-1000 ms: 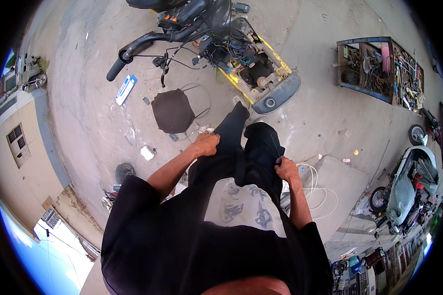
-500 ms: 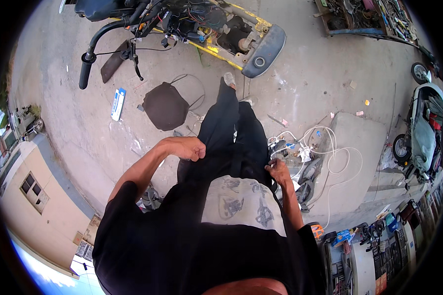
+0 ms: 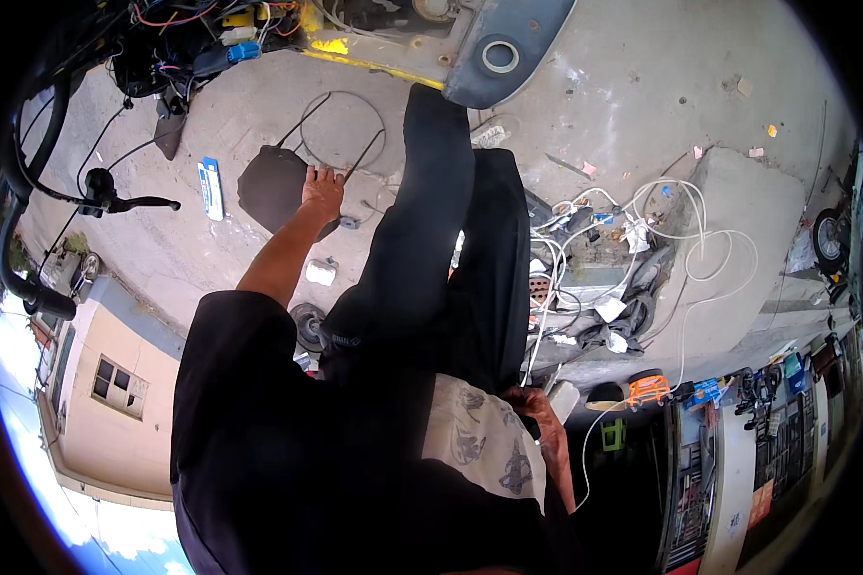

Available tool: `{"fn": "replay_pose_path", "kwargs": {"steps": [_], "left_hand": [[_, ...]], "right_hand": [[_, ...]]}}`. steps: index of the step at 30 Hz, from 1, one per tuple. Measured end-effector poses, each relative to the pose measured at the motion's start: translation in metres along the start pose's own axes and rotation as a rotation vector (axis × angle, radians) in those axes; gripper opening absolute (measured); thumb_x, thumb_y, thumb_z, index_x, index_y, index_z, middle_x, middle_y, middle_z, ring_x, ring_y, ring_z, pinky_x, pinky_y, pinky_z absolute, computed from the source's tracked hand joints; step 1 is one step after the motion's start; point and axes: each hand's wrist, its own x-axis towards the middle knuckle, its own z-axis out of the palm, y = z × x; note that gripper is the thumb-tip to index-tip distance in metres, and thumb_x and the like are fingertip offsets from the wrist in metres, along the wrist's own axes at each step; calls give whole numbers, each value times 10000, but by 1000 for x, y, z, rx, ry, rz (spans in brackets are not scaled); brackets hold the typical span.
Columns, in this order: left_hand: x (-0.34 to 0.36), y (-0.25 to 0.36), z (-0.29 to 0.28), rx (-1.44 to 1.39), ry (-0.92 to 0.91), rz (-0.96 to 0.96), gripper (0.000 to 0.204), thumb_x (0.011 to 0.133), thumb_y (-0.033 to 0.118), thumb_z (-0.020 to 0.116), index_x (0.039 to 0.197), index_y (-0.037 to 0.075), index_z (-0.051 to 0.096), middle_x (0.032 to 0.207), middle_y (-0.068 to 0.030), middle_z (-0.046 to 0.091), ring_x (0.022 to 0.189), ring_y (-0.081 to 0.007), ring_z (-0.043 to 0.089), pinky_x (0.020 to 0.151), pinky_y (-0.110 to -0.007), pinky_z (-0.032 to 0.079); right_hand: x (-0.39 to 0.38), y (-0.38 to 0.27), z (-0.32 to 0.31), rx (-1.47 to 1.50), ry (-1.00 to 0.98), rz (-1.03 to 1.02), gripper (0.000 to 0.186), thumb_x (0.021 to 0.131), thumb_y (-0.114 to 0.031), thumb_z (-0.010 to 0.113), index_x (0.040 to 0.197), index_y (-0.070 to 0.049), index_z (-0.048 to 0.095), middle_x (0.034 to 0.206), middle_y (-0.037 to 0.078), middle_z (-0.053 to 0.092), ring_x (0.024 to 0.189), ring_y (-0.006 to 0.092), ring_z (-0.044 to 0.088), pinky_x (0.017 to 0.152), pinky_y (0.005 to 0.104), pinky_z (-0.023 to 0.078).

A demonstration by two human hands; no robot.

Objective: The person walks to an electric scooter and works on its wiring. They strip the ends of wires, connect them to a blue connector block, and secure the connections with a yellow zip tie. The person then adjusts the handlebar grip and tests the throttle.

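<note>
Left hand (image 3: pixel 323 190) on stool (image 3: pixel 270 192) edge, fingers spread; right hand (image 3: pixel 538 412) fingers can't tell; lopsided push could tip stool.

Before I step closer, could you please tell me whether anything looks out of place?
Yes: at upper left, coloured wiring lies exposed, with no cover. At right, a white cable sprawls uncoiled among scraps. The dark seat under the left hand shows no obvious damage.

Dark brown angular stool (image 3: pixel 270 187), flat seat facing up; thin legs and hoop showing, on grey ground (image 3: pixel 642 105)
</note>
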Motion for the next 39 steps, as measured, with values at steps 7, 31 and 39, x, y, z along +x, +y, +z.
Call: {"fn": "replay_pose_path", "kwargs": {"steps": [7, 31, 39], "left_hand": [[58, -16, 11, 87, -386, 100, 592, 854, 253, 758, 1402, 96, 599, 1472, -154, 587, 1430, -314, 510, 1169, -574, 356], [130, -43, -104, -551, -11, 495, 446, 989, 314, 642, 1307, 4, 677, 1346, -141, 696, 1233, -218, 627, 1033, -373, 488], [87, -101, -96, -1135, 182, 306, 307, 965, 233, 667, 1110, -26, 744, 1069, -174, 765, 1006, -239, 690, 949, -352, 516]], "right_hand": [[57, -44, 37, -656, 577, -97, 640, 819, -475, 909, 1205, -50, 627, 729, 118, 656, 714, 271, 690, 668, 410, 533], [273, -73, 50, 558, 577, -671, 266, 1036, -289, 676, 1180, -67, 697, 760, -95, 509, 600, -5, 370, 517, 191, 267], [326, -108, 91, 901, 582, -1181, 364, 1011, -148, 555, 1343, 0, 545, 822, 4, 491, 619, 58, 390, 498, 209, 306]]}}
